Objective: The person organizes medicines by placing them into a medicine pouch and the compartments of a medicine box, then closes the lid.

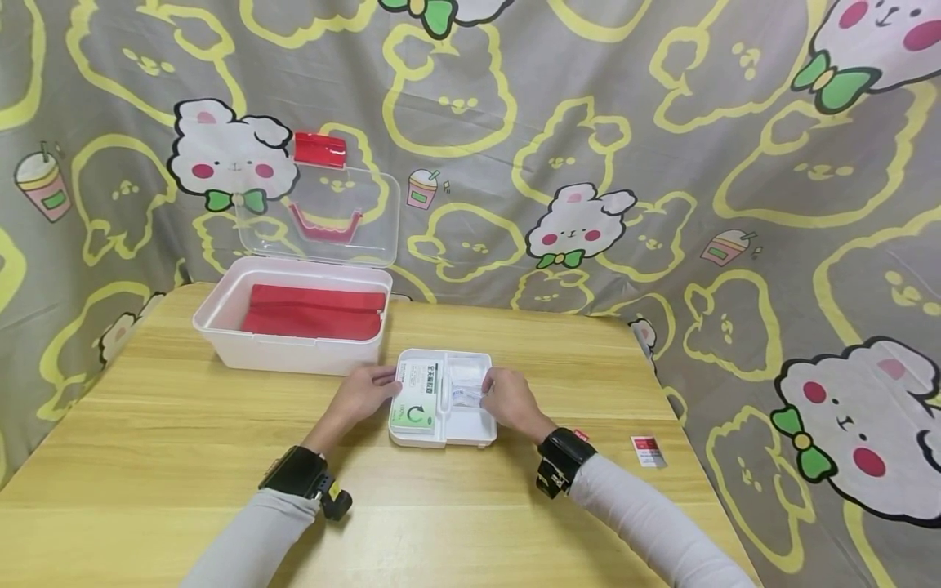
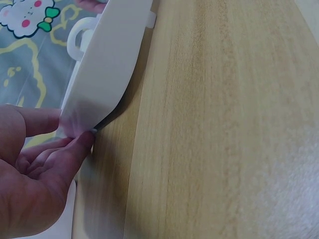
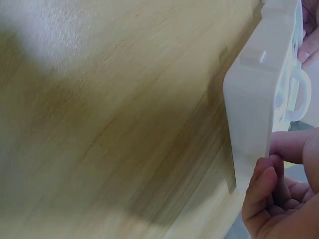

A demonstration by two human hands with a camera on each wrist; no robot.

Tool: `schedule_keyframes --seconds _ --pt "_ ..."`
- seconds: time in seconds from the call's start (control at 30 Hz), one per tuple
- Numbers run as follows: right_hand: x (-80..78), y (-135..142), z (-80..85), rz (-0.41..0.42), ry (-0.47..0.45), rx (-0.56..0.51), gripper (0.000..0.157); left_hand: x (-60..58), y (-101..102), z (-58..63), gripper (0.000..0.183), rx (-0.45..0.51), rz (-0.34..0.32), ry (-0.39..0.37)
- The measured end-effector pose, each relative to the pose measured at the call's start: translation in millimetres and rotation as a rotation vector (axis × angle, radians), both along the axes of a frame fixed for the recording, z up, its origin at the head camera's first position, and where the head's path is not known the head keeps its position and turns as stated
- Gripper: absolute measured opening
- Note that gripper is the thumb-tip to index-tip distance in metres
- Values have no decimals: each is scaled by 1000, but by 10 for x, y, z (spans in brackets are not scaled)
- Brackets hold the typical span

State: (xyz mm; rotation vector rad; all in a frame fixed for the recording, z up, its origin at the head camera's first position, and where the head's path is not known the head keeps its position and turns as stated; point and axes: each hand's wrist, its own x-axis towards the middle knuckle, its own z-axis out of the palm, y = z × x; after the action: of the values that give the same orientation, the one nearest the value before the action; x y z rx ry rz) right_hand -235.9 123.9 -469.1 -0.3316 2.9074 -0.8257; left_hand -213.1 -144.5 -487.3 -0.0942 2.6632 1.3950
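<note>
Between both hands is a white compartment tray (image 1: pixel 472 426) with a small loop handle (image 3: pixel 302 94) in its middle. A green-and-white carton (image 1: pixel 415 402) fills its left section, and clear packets (image 1: pixel 465 382) lie in its upper right section. My left hand (image 1: pixel 362 395) pinches the tray's left edge, with its fingers at the wall (image 2: pixel 99 89) in the left wrist view. My right hand (image 1: pixel 512 398) grips the right edge between thumb and curled fingers, right beside the packets. In the right wrist view, the tray's outer wall (image 3: pixel 251 107) stands close over the wooden table.
Behind and to the left stands a white storage box (image 1: pixel 294 355) with red material (image 1: pixel 312 314) inside. Its clear lid (image 1: pixel 375 216) is raised, with a red latch (image 1: pixel 319 150) on top. A small red-and-white packet (image 1: pixel 648 451) lies on the wooden table (image 1: pixel 412 523) at right. A patterned curtain (image 1: pixel 470 278) hangs behind.
</note>
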Motion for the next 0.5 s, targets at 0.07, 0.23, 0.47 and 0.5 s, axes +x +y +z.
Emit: schedule_keyframes --seconds 0.07,0.23,0.47,0.5 --pt "7 9 13 0 8 -8 13 -1 1 -2 44 -2 0 0" --pt "14 71 75 0 22 -62 9 -1 0 -11 45 0 -4 4" --pt "-26 328 231 -47 -2 -67 10 -9 -4 -16 46 38 -12 5" --pt "-35 385 254 -59 -8 -61 12 -10 -5 -16 46 37 -12 4"
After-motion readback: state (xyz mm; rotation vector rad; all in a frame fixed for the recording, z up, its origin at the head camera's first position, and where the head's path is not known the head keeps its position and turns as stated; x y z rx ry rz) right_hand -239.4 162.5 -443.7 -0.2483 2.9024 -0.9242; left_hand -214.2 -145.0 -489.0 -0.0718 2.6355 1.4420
